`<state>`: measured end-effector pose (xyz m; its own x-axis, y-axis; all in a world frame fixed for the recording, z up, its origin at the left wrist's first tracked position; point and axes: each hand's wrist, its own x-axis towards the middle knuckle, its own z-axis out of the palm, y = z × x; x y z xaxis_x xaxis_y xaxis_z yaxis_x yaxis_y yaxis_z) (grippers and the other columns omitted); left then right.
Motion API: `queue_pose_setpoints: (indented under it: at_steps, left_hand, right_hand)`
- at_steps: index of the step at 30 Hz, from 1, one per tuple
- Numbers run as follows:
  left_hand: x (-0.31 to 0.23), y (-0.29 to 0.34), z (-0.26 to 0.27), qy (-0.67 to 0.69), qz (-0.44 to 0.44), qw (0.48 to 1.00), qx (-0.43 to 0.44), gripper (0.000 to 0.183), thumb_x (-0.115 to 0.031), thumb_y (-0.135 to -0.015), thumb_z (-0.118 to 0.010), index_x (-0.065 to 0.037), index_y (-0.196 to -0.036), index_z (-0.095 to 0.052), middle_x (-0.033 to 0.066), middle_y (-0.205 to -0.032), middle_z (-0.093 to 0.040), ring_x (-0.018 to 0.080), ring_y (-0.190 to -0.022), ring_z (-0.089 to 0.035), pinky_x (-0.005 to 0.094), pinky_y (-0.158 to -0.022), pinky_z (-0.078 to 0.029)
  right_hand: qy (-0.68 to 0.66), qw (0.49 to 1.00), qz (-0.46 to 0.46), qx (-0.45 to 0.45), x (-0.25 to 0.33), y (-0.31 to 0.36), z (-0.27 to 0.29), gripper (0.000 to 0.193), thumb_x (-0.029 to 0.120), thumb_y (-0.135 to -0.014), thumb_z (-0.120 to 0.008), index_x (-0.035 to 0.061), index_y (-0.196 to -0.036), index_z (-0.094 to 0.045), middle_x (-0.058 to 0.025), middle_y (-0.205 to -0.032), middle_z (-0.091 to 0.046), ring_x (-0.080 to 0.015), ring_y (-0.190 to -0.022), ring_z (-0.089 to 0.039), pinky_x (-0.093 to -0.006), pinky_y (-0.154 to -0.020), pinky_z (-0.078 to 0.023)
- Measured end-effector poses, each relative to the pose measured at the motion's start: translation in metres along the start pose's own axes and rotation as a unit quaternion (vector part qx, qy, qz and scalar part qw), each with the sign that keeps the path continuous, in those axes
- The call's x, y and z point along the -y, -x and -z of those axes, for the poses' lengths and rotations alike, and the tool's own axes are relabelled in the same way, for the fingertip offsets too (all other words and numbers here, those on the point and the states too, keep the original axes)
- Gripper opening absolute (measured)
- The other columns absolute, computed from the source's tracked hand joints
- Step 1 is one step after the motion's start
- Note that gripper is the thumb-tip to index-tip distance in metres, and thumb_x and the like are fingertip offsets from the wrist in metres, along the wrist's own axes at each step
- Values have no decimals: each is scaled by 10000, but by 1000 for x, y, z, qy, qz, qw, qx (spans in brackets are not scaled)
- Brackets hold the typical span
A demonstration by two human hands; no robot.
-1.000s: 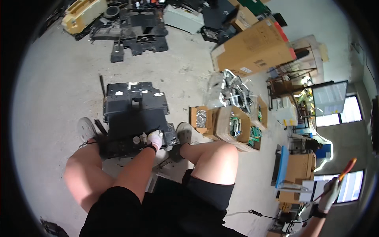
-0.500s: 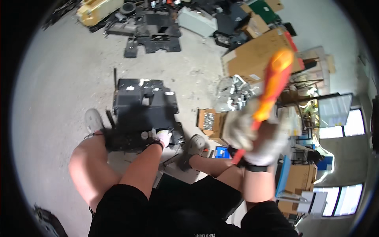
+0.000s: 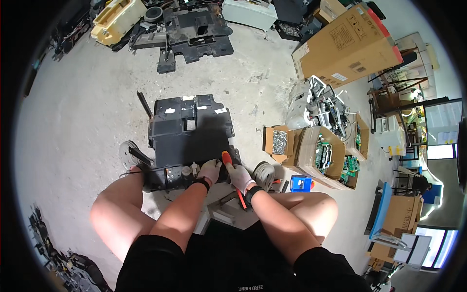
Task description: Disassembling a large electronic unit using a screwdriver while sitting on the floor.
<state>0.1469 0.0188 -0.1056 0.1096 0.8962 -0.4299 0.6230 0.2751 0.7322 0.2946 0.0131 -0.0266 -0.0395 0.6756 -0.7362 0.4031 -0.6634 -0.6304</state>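
Observation:
A black plastic panel assembly [image 3: 187, 141] lies flat on the floor between my feet, with small white labels and a square hole. My left hand [image 3: 210, 171], in a whitish glove, rests on its near edge with fingers curled in; whatever they pinch is hidden. Close to the left hand are small grey round fittings [image 3: 186, 171]. My right hand [image 3: 239, 177], gloved too, is closed round a red-and-orange screwdriver [image 3: 226, 157]. The tool's thick orange end points at the panel's near right corner, and its red length sticks out behind the hand toward me.
Right of my foot stand a small carton of metal screws [image 3: 279, 142], boxes of green circuit boards [image 3: 323, 155] and a blue container [image 3: 300, 183]. A large carton [image 3: 348, 44] leans farther back. Black scrap panels [image 3: 197, 34] and a yellowish tub [image 3: 116, 22] lie at the far side.
My right hand has come down from a raised position at the right to the panel's near right corner, still gripping the screwdriver. My left hand stays at the near edge. The view has shifted.

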Motion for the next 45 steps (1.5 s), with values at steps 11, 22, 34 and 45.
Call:
queue_pose_setpoints:
  at_steps: [11, 22, 34, 45]
  left_hand:
    - [-6, -3, -4, 38, -27, 999, 5, 369, -349, -1002, -485, -51, -1125, -666, 230, -1109, -672, 420, -1078, -614, 491, -927, -490]
    - [-1, 14, 2, -44, -16, 998, 45, 318, -279, -976, -491, -51, -1059, -698, 217, -1052, -700, 403, -1018, -660, 497, -898, -526]
    - [13, 7, -4, -88, -16, 995, 51, 207, -128, -901, -582, -50, -1043, -712, 207, -1088, -696, 353, -1074, -665, 437, -914, -533]
    - [16, -5, -19, -56, -17, 998, 23, 360, -336, -1004, -485, -28, -1047, -666, 223, -1036, -681, 419, -1005, -638, 514, -861, -505]
  right_hand:
    - [337, 932, 129, 25, -31, -33, 14, 380, 349, -964, -528, -6, -1071, -612, -204, -849, -668, -363, -868, -679, -459, -768, -502]
    - [408, 910, 28, 63, 33, -10, -1, 620, 270, -836, -653, 15, -1363, -449, -278, -1200, -639, -412, -1145, -627, -435, -962, -505]
    - [585, 799, 141, 13, 45, -22, -9, 358, 283, -954, -523, 82, -1247, -565, -196, -1088, -708, -380, -1029, -683, -492, -850, -544]
    - [523, 814, 251, -39, 27, -36, 2, 272, 181, -874, -597, 91, -1126, -546, -173, -959, -696, -381, -919, -677, -498, -761, -536]
